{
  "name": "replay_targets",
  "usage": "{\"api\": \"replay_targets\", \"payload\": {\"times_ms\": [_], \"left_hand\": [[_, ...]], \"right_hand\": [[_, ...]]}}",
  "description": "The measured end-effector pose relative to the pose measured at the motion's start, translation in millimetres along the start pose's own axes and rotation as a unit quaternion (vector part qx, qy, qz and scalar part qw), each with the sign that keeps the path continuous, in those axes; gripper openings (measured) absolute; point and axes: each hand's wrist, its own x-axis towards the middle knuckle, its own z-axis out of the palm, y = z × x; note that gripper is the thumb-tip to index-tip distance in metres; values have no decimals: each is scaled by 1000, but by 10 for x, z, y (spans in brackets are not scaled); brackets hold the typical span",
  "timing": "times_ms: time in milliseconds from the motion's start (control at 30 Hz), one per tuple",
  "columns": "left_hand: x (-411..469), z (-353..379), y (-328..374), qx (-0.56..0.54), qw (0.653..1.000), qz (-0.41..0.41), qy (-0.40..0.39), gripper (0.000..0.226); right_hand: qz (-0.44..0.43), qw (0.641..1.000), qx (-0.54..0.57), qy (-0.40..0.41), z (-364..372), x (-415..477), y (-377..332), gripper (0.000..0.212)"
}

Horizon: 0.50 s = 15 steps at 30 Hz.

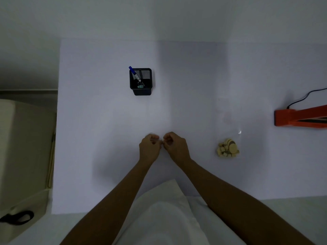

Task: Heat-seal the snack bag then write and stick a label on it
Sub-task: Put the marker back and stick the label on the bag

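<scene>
- Snack bag (pixel 228 147): a clear pouch is laid flat on the white table (pixel 106 121), to the right of the 2 hands and well apart from them. Pale round snacks are gathered at its near end, and its far end is marked only by a faint glint. Whether it is sealed cannot be told.
- Left hand (pixel 149 147): the fingers are curled in, and a small white slip (pixel 161 140) is pinched at the fingertips.
- Right hand (pixel 175 145): the fingers are likewise curled, and the same slip is pinched at its other end, so the 2 hands are nearly met above the table's near middle. No writing can be made out on the slip.
- Heat sealer (pixel 300 117): an orange unit is set at the right edge, partly cut off by the frame, its upper bar angled up from its base, with a black cable (pixel 300 99) attached.
- Pen holder (pixel 141 81): a black mesh cup is stood beyond the hands, with 1 blue-capped marker (pixel 134 73) leaned inside.
</scene>
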Motion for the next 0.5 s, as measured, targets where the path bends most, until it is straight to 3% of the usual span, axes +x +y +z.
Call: {"api": "replay_targets", "payload": {"times_ms": [500], "left_hand": [[-10,-45,64,-67,997,-13,-35,15]], "right_hand": [[12,999,32,-25,-46,2,-83,12]]}}
